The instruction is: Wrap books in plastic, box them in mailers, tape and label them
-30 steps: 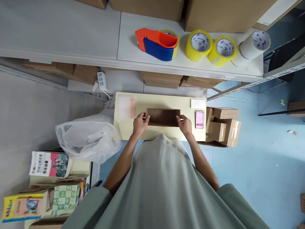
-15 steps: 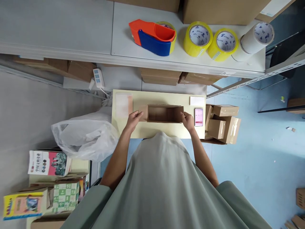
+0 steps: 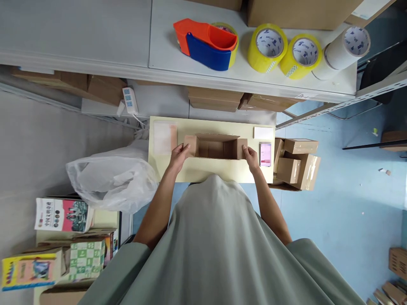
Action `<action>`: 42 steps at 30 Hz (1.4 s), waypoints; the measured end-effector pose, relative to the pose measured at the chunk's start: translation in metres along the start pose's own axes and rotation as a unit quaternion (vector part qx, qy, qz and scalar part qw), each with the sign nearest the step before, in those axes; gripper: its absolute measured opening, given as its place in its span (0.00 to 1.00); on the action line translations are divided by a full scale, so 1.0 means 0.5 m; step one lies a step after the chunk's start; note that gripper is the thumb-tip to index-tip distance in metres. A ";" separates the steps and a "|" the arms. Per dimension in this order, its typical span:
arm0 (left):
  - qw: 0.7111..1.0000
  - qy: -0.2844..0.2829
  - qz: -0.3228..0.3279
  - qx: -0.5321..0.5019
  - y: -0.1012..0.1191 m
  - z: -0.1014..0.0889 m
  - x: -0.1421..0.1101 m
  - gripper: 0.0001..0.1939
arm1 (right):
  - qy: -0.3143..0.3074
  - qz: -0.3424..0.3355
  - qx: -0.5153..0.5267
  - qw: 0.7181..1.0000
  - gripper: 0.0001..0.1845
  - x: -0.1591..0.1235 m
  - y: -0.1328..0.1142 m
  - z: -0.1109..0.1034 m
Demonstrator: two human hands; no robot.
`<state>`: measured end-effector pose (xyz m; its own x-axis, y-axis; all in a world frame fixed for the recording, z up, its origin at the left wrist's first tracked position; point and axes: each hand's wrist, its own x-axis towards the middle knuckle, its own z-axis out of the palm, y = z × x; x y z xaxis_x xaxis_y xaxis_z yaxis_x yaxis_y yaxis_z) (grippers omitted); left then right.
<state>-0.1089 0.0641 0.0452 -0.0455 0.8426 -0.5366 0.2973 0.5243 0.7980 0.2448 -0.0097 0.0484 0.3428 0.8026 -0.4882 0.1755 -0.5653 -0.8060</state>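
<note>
A long brown cardboard box point(image 3: 215, 149) with its top open stands on the pale yellow table point(image 3: 203, 173) in front of me. My left hand point(image 3: 179, 157) pinches the end flap on its left side. At the opposite end, my right hand point(image 3: 251, 158) grips the right flap between thumb and fingers. Both end flaps are folded outward, and the inside of the box looks bare. Just right of my right hand lies a phone point(image 3: 265, 154) with a pink screen. A stack of white and orange paper point(image 3: 163, 138) lies beyond my left hand.
On the shelf above are a red-and-blue tape dispenser point(image 3: 208, 44) and yellow tape rolls point(image 3: 269, 43). A white plastic bag point(image 3: 114, 178) hangs left of the table. Small cartons point(image 3: 297, 167) are piled at right. Books point(image 3: 63, 215) lie at lower left.
The right end flap of the box has swung outward and now lies spread in my right hand. The box has shifted slightly away from me in the picture.
</note>
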 end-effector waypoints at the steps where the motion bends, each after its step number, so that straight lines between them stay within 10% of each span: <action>1: 1.000 0.003 -0.002 0.002 0.006 -0.005 -0.003 0.33 | 0.017 -0.017 -0.016 1.000 0.39 -0.004 -0.008 -0.006; 5: 0.999 -0.015 -0.001 -0.037 0.028 -0.034 -0.026 0.37 | 0.102 -0.111 -0.074 0.986 0.40 -0.034 -0.047 -0.026; 9: 0.987 0.053 0.132 0.081 0.048 -0.041 -0.062 0.32 | 0.082 -0.197 -0.187 0.959 0.31 -0.072 -0.098 -0.017; 14: 0.883 -0.049 0.369 0.287 0.052 -0.007 -0.096 0.18 | 0.020 -0.285 -0.327 0.901 0.23 -0.066 -0.151 0.037; 18: 0.835 -0.094 0.425 0.336 0.015 0.008 -0.101 0.13 | 0.037 -0.261 -0.379 0.887 0.23 -0.019 -0.165 0.065; 25: 0.832 -0.096 0.456 0.301 -0.051 0.000 -0.072 0.20 | 0.078 -0.194 -0.395 0.895 0.21 0.014 -0.180 0.070; 32: 0.826 -0.110 0.478 0.276 -0.028 -0.016 -0.085 0.18 | 0.081 -0.199 -0.379 0.900 0.20 -0.036 -0.201 0.072; 36: 0.889 -0.028 0.395 0.229 -0.028 -0.102 -0.038 0.29 | 0.157 -0.223 -0.370 0.888 0.22 -0.106 -0.200 0.072; 39: 0.954 0.097 0.191 0.207 -0.061 -0.185 0.056 0.38 | 0.190 -0.226 -0.348 0.890 0.23 -0.161 -0.193 0.073; 42: 0.959 0.156 0.023 0.235 -0.103 -0.240 0.148 0.44 | 0.207 -0.213 -0.342 0.891 0.23 -0.206 -0.184 0.077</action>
<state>-0.2422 0.1141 -0.0026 -0.2838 0.8980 -0.3362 0.6998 0.4337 0.5676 0.1577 -0.0328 0.1600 0.3978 0.9128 0.0928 0.8444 -0.3246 -0.4262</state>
